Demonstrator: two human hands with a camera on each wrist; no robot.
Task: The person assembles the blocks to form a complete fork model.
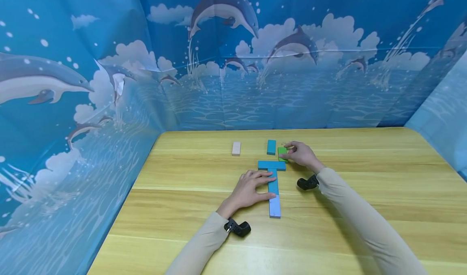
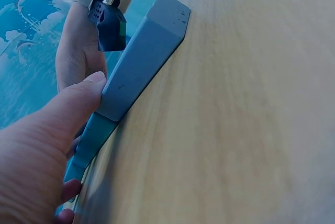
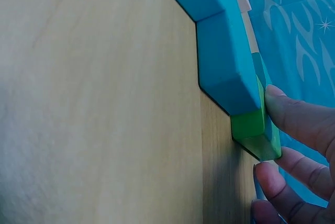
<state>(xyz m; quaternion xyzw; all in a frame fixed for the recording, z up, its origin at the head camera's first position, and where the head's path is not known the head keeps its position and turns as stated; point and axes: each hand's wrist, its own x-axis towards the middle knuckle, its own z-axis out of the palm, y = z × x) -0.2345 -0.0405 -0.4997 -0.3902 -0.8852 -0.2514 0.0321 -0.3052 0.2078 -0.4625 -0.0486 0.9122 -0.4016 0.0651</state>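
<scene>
My right hand (image 1: 300, 154) pinches a green block (image 1: 282, 151) between thumb and fingers, just behind the right end of a blue crosswise block (image 1: 271, 165). In the right wrist view, the thumb touches the upper part of the green block (image 3: 250, 124), with fingertips at its lower end. From the crosswise block, a blue block (image 1: 273, 187) and a lavender block (image 1: 275, 207) run end to end towards me, making a T shape. My left hand (image 1: 248, 190) rests on this stem with fingers extended; its thumb lies near the joint beside the lavender block (image 2: 144, 59).
Behind the T, another blue block (image 1: 271, 147) lies on the wooden table (image 1: 346, 226), and a pale pink block (image 1: 236, 148) lies further left. Black wrist devices (image 1: 238, 228) hang at both cuffs. A dolphin-print sheet (image 1: 233, 96) borders the table's back and sides.
</scene>
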